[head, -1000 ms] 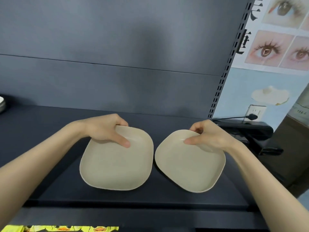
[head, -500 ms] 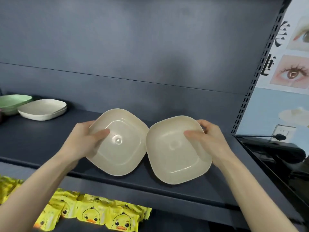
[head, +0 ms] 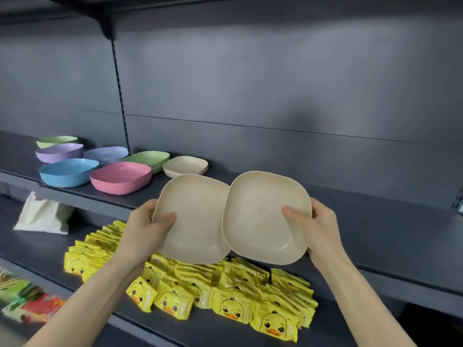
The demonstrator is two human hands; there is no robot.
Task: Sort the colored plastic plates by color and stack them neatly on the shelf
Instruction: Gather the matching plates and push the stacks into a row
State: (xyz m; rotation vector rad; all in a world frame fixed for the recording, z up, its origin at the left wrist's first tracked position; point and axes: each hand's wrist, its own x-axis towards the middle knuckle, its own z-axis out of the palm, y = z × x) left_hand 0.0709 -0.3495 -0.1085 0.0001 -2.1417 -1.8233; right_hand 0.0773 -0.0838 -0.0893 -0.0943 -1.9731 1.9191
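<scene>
both beige plates are off the shelf [head: 375, 221] now; a second ago they lay flat on it side by side, one under each hand. my left hand [head: 147, 226] pinches the left beige plate [head: 195, 221] at its left rim, thumb on the inner face and the other fingers [head: 153, 207] curled behind. my right hand [head: 322, 229] holds the right beige plate [head: 263, 216] the same way at its right rim. both plates are in the air, tilted toward me, with the right one's rim overlapping the left one's. my view has swung left and the sorted piles have come in: the beige stack [head: 185, 166] just beyond the left plate, then the green stack [head: 150, 157] and the pink stack [head: 121, 177]. judgement: the pair is bound for the beige stack, so i should nest them first, then set them down square.
</scene>
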